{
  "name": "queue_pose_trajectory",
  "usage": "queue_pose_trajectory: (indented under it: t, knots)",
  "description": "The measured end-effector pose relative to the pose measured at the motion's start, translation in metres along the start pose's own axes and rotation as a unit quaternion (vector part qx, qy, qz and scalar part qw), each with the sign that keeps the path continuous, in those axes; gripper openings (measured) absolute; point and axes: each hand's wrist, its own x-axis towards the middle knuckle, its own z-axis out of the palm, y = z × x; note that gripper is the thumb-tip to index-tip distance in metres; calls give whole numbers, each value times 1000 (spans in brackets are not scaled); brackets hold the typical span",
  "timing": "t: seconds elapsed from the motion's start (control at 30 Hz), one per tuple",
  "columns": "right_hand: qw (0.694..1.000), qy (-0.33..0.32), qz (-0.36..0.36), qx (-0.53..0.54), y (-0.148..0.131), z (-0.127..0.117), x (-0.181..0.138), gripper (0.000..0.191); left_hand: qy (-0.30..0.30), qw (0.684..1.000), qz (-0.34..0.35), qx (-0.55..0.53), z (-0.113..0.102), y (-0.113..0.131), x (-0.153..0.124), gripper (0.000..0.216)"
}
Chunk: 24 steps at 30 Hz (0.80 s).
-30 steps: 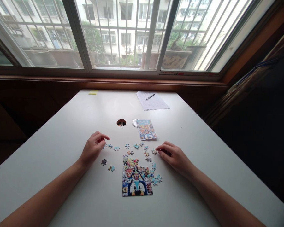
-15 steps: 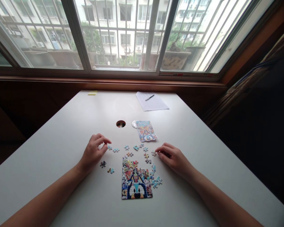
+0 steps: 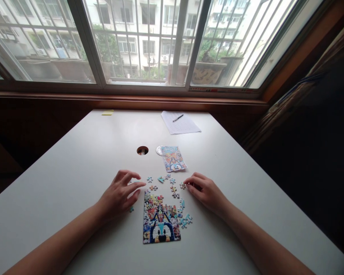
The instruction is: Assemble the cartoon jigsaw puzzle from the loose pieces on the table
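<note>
A partly assembled jigsaw puzzle (image 3: 162, 225) with a blue cartoon dog face lies on the white table; its upper right part has a gap. My left hand (image 3: 123, 193) hovers at the puzzle's upper left corner, fingers apart and nothing visible in them. It covers some loose pieces, and one teal piece (image 3: 131, 209) peeks out below it. My right hand (image 3: 205, 189) rests right of the loose pieces, fingers curled together, with its fingertips at a small puzzle piece (image 3: 182, 185). Several loose pieces, among them a blue piece (image 3: 161, 179) and a joined cluster (image 3: 186, 220), lie above and right of the puzzle.
Behind the pieces lies a picture card (image 3: 174, 158) partly over a round silver lid (image 3: 159, 150). A cable hole (image 3: 142, 151) is left of it. Farther back are paper sheets (image 3: 186, 126) with a pen (image 3: 178, 118) and yellow sticky notes (image 3: 107, 113), below a barred window.
My left hand has moved right and toward me, to the puzzle's corner, and its fingers have spread. My right hand stays by the same piece. The view has shifted slightly.
</note>
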Motion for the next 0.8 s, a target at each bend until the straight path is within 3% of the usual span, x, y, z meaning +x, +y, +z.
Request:
queue_pose_trajectory:
  t: [0.33, 0.8]
  knots:
    - [1000, 1, -9, -12, -1, 1, 0, 15, -42, 999, 21, 15, 3, -1, -2, 42]
    - [1000, 5, -14, -17, -4, -1, 0, 16, -47, 999, 27, 5, -1, 3, 1, 40]
